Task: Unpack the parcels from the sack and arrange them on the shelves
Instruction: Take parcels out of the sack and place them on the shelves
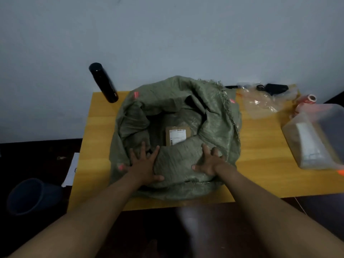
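Observation:
A green woven sack [214, 112] stands open on the yellow wooden table [260, 164]. Its mouth is rolled down into a wide ring. Deep inside lies a brown cardboard parcel [177, 135] with a white label, partly covered by a fold of the sack. My left hand [144, 164] presses flat on the near rim of the sack, fingers spread. My right hand [209, 161] rests on the same fold a little to the right, fingers spread too. Neither hand holds anything. No shelves are in view.
A black cylindrical bottle [103, 82] stands at the table's far left corner. Clear plastic bags [260, 103], a black device [275, 88], a red tape roll [307, 100] and a translucent plastic box [316, 136] lie at the right. A dark bucket [31, 196] and paper [71, 170] sit on the floor at left.

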